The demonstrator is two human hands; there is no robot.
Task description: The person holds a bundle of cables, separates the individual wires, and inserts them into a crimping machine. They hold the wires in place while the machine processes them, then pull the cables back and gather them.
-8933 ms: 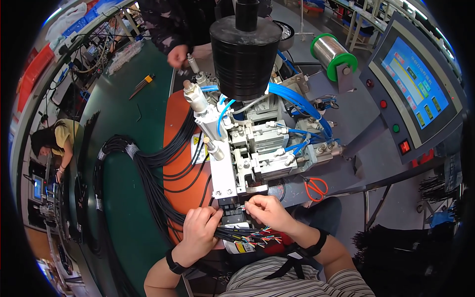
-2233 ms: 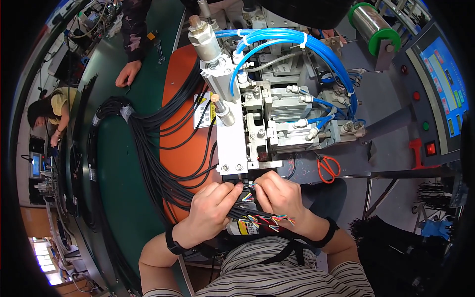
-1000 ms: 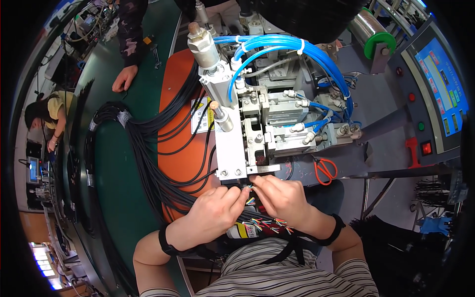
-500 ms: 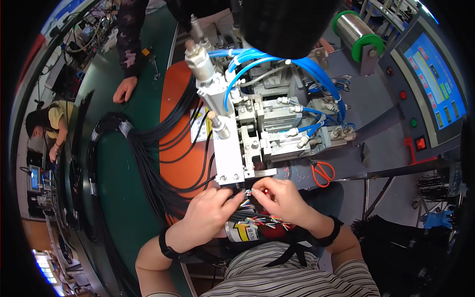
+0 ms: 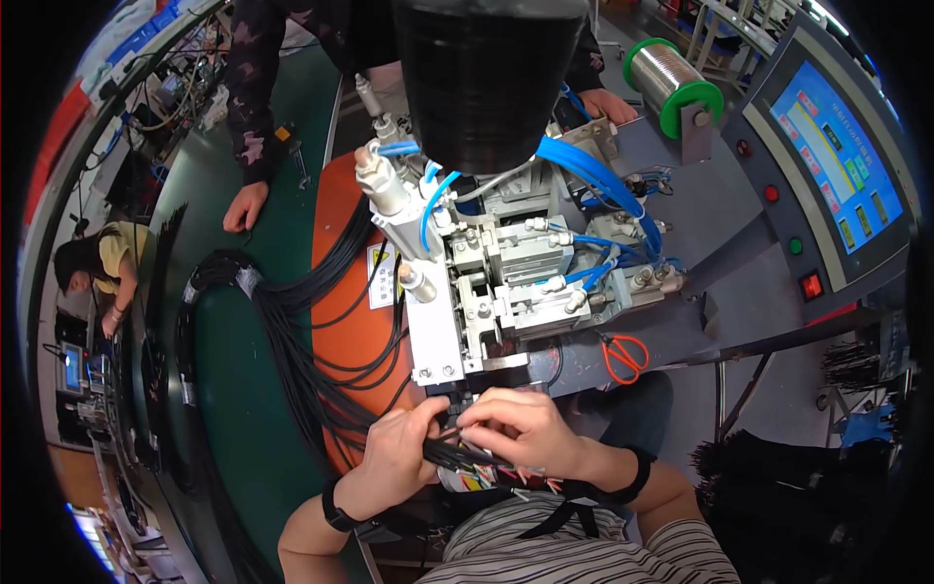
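Observation:
Just in front of the machine's pale metal block, my two hands work close together. My left hand is closed, thumb and forefinger pinching a black cable near its end. Beside it, the fingers of my right hand are pressed together at the tip of that cable; what exactly they pinch is hidden. Beneath the hands runs a bunch of black cables, and their ends show loose coloured wires. More black cables stretch left from here over the orange mat.
Orange-handled scissors lie right of the machine. Blue air hoses arch over its cylinders. A wire spool and a touch screen stand at the right. A co-worker's hand rests on the green table.
The whole view has shifted a little. My hands have drawn back from the machine block toward me, and my right hand has come closer to my left.

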